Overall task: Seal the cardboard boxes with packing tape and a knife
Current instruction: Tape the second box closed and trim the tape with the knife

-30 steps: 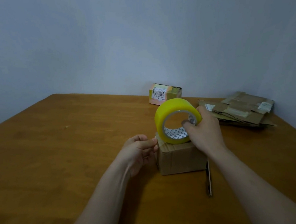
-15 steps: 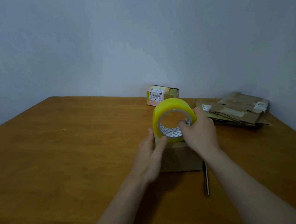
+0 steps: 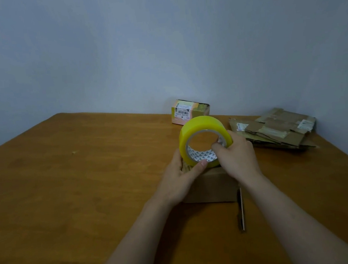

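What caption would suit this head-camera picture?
Left hand and right hand hold a yellow tape roll on a cardboard box, knife lying beside it.

On one bench (image 3: pixel 88 182) we've got one tape roll (image 3: pixel 202 122), one knife (image 3: pixel 241 210), one flattened cardboard pile (image 3: pixel 275 130), and two boxes: near box (image 3: pixel 214 187), labelled box (image 3: pixel 188 112).

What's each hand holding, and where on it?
Both hold the tape roll: right hand grips its right rim, thumb in the core; left hand pinches its lower-left edge.
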